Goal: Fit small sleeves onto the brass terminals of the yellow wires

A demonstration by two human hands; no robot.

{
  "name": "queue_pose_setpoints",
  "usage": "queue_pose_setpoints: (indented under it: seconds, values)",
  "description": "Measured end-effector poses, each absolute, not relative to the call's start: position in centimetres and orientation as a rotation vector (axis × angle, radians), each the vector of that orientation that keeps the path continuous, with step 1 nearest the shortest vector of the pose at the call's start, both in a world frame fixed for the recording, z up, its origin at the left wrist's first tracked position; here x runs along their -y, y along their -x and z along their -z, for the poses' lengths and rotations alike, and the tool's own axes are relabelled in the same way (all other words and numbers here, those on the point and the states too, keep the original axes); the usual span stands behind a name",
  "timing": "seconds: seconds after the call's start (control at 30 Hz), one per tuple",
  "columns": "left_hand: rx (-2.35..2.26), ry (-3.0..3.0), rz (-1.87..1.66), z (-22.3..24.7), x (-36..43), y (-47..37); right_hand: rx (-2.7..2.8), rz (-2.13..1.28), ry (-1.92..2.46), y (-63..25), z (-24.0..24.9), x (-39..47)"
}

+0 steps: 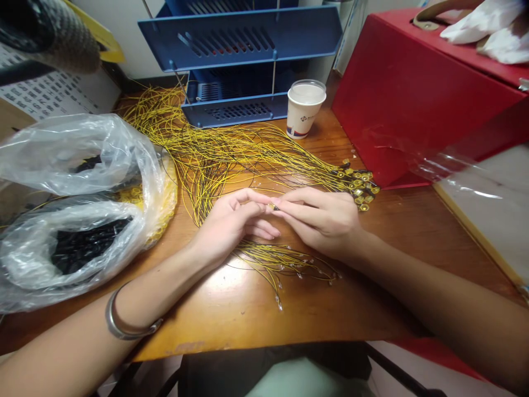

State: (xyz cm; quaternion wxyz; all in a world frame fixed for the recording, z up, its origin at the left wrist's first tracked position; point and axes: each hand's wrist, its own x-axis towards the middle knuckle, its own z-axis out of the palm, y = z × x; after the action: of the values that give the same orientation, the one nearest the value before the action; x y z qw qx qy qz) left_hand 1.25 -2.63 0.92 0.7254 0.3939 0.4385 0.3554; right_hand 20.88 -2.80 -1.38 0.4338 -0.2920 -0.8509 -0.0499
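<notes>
My left hand (235,218) and my right hand (324,215) meet over the middle of the table. Between their fingertips is a small yellow-and-black wire end piece (273,207), mostly covered by the fingers. Thumb and index finger of my left hand pinch it from the left; the right fingertips close on it from the other side. Below the hands lies a small bunch of yellow and black wires (268,256) with clear, shiny tips. Behind them stretches a larger bundle of wires (256,146), its yellow hexagonal ends (359,184) gathered at the right.
Open plastic bags (136,220) with black parts (88,240) stand at the left. A blue rack (243,41) and a lidded paper cup (305,113) are at the back. A red box (413,94) is at the right. The table's front edge (248,344) is near my body.
</notes>
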Motion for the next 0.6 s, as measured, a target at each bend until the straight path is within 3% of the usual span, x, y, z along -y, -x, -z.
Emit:
queue_pose_setpoints:
  seconds: [0.6]
  values:
    - [-0.936,-0.857,-0.771,-1.06,2.69,-1.19,2.075,0.124,0.756,-20.73,1.54,2.75]
